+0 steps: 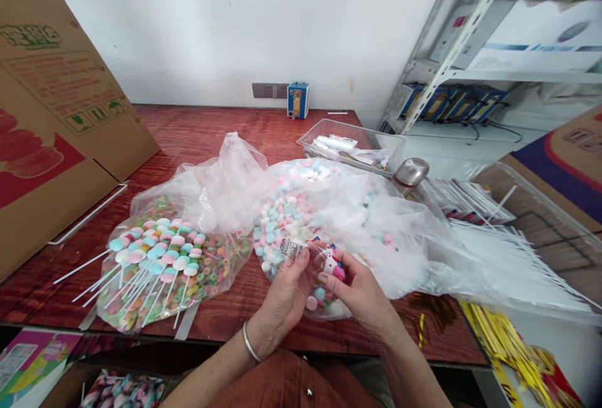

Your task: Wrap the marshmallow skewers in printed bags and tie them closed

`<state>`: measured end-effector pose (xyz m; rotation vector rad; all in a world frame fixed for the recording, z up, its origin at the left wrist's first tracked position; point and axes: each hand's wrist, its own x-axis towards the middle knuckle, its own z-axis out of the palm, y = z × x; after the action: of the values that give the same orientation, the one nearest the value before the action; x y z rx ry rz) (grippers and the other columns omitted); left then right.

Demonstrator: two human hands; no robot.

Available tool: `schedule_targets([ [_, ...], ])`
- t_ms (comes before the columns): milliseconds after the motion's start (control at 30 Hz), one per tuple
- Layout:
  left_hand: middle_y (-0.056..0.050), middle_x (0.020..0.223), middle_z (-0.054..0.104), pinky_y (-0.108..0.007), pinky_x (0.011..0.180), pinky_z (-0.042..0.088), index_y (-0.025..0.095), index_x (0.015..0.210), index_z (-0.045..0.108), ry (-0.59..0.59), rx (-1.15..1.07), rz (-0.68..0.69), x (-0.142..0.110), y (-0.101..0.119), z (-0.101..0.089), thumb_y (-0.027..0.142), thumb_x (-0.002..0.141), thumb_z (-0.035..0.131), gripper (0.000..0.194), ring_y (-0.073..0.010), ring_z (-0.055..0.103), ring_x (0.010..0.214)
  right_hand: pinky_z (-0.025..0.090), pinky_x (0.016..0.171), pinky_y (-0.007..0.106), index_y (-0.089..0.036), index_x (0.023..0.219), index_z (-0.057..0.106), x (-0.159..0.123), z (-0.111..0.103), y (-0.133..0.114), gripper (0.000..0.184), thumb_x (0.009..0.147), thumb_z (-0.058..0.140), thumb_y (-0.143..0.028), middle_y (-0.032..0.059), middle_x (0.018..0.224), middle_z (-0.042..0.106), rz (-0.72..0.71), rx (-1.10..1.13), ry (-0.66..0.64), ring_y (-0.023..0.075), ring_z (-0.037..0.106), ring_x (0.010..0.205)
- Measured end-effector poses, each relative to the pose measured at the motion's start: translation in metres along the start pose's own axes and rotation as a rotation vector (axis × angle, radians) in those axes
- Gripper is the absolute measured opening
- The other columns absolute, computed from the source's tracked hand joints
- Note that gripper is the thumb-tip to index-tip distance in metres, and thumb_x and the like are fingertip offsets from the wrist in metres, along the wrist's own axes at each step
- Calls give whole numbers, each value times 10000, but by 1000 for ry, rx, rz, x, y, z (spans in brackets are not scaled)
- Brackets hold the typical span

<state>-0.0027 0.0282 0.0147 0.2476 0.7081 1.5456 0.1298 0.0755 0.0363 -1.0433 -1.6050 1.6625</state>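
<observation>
Head view: the left hand (286, 289) and right hand (355, 286) are both pinching a small printed bag (333, 265) at lower centre. Behind it, a large clear bag (282, 210) is holding pink, blue and white candies. At left, a second clear bag (230, 261) is holding coloured rings, with lollipops (157, 251) lying on top. Above centre-right, a plastic tray (376, 136) is holding white packets (338, 143). The table (188, 123) is showing bare wood at upper left-centre, its front edge running below the hands.

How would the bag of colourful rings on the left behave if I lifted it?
The bag will probably sag, being thin, crinkled film. Its loose rings would likely shift. The stick candies on top could slide off, nothing visible fastening them.
</observation>
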Motion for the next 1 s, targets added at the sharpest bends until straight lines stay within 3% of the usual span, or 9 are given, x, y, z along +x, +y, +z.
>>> schedule_targets([
  [100, -84, 1080, 710, -276, 783, 535, 188, 1039, 741, 59, 13, 30, -13, 1, 0, 391, 819, 727, 300, -179, 649, 932, 472, 581, 248, -195, 864, 646, -18, 7, 10, 286, 762, 754, -439, -8, 763, 638, -2, 204, 175, 145, 569, 658],
  [200, -68, 987, 727, -264, 679, 528, 189, 1038, 743, 85, 76, 19, -32, -3, -3, 369, 756, 789, 338, -165, 651, 819, 473, 620, 252, -194, 771, 623, -35, 18, 16, 292, 749, 773, -444, -16, 717, 620, -46, 202, 240, 143, 570, 654],
  [367, -37, 788, 729, -261, 747, 506, 144, 769, 753, 135, 242, 166, -56, -10, -9, 278, 603, 887, 252, -144, 636, 751, 457, 703, 277, -194, 884, 632, -57, 37, 24, 241, 858, 657, -432, 20, 831, 661, -138, -7, 220, 179, 577, 767],
  [467, -4, 693, 691, -237, 684, 480, 143, 688, 713, 178, 271, 203, -65, -11, -15, 295, 596, 890, 251, -108, 591, 646, 402, 641, 258, -201, 780, 580, -65, 44, 26, 270, 923, 551, -427, -5, 725, 590, -181, -197, 228, 161, 509, 691],
  [567, 17, 662, 658, -233, 631, 465, 151, 769, 705, 207, 213, 183, -69, -7, -20, 332, 641, 866, 274, -96, 557, 583, 327, 582, 258, -215, 662, 482, -67, 45, 24, 361, 952, 491, -431, -26, 625, 475, -245, -413, 253, 149, 425, 615],
  [667, -8, 867, 706, -260, 784, 500, 177, 914, 686, 184, 97, 229, -67, -1, -22, 257, 655, 862, 323, -140, 642, 801, 314, 597, 268, -217, 639, 461, -63, 43, 23, 390, 954, 489, -444, -14, 629, 486, -303, -527, 247, 162, 438, 635],
  [733, 0, 884, 697, -253, 807, 504, 187, 916, 664, 220, 20, 265, -62, 2, -23, 194, 626, 876, 359, -140, 645, 844, 314, 587, 268, -218, 620, 445, -57, 43, 24, 422, 951, 495, -474, -14, 619, 478, -295, -496, 238, 163, 436, 627],
  [833, 37, 721, 630, -201, 624, 490, 171, 826, 633, 304, -102, 242, -54, 5, -30, 234, 601, 899, 355, -84, 570, 627, 364, 589, 264, -219, 663, 492, -50, 45, 26, 448, 989, 407, -514, -16, 620, 498, -225, -287, 247, 161, 472, 613],
  [1000, 57, 632, 557, -167, 505, 434, 147, 737, 586, 343, -165, 254, -43, 14, -42, 318, 599, 905, 387, -42, 466, 518, 472, 773, 304, -223, 971, 634, -45, 57, 23, 339, 1004, 410, -475, 32, 866, 652, -273, -166, 317, 197, 609, 831],
])
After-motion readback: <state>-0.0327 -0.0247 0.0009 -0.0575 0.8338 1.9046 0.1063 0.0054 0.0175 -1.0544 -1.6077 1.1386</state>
